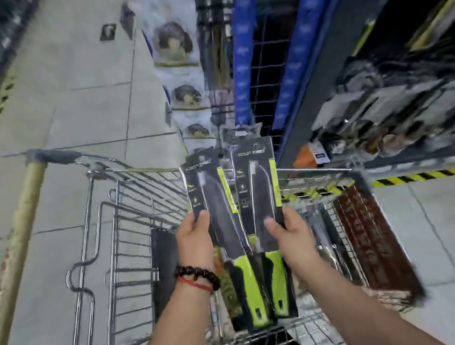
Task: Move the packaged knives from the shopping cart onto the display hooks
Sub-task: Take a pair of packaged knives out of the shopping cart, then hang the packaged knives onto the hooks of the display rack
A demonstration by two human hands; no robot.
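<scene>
Left hand [197,237] clamps one knife pack [220,216], right hand [287,229] another [261,197], both raised over the cart [128,213] | flat stiff cards, likely light, slick film | best pinched mid-edge, hang holes kept free for hooks.

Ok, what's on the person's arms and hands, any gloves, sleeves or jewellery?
No gloves or sleeves show: both forearms are bare to the frame's bottom edge. The left hand has a black beaded bracelet at the wrist, with a thin red string band just below it. The right hand and its wrist wear nothing visible.
</scene>
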